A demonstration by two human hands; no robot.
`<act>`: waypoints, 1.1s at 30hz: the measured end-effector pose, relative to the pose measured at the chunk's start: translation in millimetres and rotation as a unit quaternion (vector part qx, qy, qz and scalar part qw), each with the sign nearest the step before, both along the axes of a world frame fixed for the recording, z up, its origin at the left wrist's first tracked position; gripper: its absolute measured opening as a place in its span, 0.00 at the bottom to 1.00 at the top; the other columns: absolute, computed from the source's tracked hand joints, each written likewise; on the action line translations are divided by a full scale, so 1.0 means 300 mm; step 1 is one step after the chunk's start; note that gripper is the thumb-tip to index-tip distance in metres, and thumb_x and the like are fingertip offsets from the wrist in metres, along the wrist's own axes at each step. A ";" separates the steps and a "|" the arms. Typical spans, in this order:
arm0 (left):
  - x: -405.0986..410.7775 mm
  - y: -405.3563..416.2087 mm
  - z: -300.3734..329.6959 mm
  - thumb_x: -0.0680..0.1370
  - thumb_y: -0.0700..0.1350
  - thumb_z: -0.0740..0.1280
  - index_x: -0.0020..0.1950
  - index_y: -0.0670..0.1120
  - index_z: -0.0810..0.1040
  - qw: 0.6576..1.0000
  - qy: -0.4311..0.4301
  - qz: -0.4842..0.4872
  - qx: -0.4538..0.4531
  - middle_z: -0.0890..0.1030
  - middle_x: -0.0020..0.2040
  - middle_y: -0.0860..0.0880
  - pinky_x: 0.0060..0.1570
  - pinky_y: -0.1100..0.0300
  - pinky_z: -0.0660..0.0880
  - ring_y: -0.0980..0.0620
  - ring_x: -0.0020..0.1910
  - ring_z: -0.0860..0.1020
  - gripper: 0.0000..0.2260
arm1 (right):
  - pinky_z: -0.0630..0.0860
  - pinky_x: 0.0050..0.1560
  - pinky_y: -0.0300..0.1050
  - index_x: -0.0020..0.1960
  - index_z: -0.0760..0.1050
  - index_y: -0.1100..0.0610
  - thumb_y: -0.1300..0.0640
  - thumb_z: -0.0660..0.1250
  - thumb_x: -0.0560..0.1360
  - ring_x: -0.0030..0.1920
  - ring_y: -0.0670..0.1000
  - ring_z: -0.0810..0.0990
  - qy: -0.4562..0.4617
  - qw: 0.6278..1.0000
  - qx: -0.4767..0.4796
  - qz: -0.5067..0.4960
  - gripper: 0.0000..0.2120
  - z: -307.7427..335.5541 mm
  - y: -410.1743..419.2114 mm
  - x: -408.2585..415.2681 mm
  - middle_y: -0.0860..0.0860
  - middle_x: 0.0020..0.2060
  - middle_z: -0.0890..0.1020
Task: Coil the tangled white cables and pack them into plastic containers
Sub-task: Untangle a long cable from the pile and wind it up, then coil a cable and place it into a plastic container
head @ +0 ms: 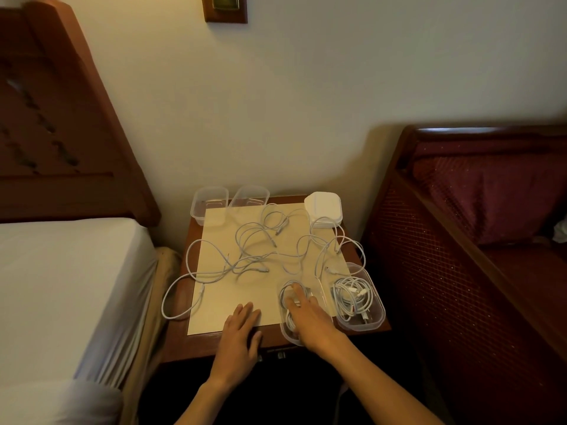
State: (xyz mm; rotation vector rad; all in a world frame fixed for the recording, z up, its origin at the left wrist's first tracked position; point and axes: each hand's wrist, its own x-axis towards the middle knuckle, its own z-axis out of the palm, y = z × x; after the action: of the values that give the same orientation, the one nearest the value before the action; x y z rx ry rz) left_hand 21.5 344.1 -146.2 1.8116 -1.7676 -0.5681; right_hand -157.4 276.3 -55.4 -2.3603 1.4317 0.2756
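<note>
Pressing into the near container (287, 334), a coiled cable (290, 315) is pushed down by the right hand (310, 319), fingers released; the left hand (242, 325) is rested flat; one filled container (372, 322) is done, tangled cables (260, 256) are left.

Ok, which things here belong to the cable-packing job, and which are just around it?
Part of the job:
- loose tangled white cables
- clear plastic container under the right hand, cable inside
- clear plastic container holding a coiled white cable
- two empty clear plastic containers
- stack of white lids

Just around it:
- wooden bedside table
- white-sheeted bed
- red cushioned bench
- left hand, resting flat
</note>
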 end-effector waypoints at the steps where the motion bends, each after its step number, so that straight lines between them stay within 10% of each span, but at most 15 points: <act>1: 0.001 0.000 0.000 0.81 0.48 0.62 0.74 0.54 0.67 1.000 0.002 0.003 0.000 0.57 0.75 0.61 0.73 0.63 0.46 0.60 0.76 0.49 0.20 | 0.71 0.53 0.54 0.75 0.57 0.56 0.73 0.61 0.75 0.73 0.63 0.55 -0.003 1.000 0.002 0.003 0.32 -0.004 -0.004 -0.003 0.51 0.78 0.41; 6: 0.011 -0.037 0.021 0.76 0.49 0.66 0.61 0.55 0.76 0.998 -0.050 0.022 -0.034 0.72 0.66 0.56 0.66 0.56 0.67 0.53 0.68 0.67 0.14 | 0.74 0.51 0.56 0.71 0.61 0.58 0.74 0.63 0.73 0.69 0.64 0.63 -0.016 1.000 0.000 0.024 0.30 0.008 -0.006 -0.019 0.54 0.78 0.46; 17: 0.068 -0.199 0.048 0.76 0.55 0.61 0.48 0.54 0.73 0.989 -0.140 -0.003 -0.043 0.71 0.50 0.56 0.43 0.59 0.67 0.51 0.48 0.71 0.06 | 0.78 0.47 0.50 0.51 0.81 0.52 0.53 0.61 0.79 0.49 0.51 0.81 -0.236 0.958 -0.159 -0.040 0.10 0.193 -0.169 0.113 0.47 0.51 0.82; 22: 0.091 -0.211 0.029 0.80 0.57 0.58 0.54 0.55 0.71 0.983 -0.173 -0.012 -0.067 0.69 0.56 0.53 0.48 0.55 0.69 0.50 0.52 0.70 0.09 | 0.78 0.50 0.52 0.52 0.82 0.56 0.56 0.62 0.79 0.54 0.54 0.78 -0.270 0.945 -0.178 -0.056 0.10 0.194 -0.487 0.341 0.51 0.52 0.83; 33: 0.078 -0.219 0.005 0.80 0.59 0.53 0.75 0.43 0.64 0.987 -0.160 0.019 -0.022 0.63 0.76 0.47 0.76 0.49 0.52 0.49 0.77 0.57 0.28 | 0.74 0.59 0.55 0.61 0.77 0.58 0.63 0.64 0.76 0.62 0.58 0.76 -0.031 0.988 -0.154 -0.007 0.14 0.050 -0.833 0.544 0.55 0.61 0.78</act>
State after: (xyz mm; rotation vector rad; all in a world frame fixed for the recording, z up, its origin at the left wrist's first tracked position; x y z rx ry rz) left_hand 44.8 278.3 -144.7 1.9866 -1.9282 -0.2278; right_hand 5.7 26.3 -40.5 -2.5708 1.5563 -0.0276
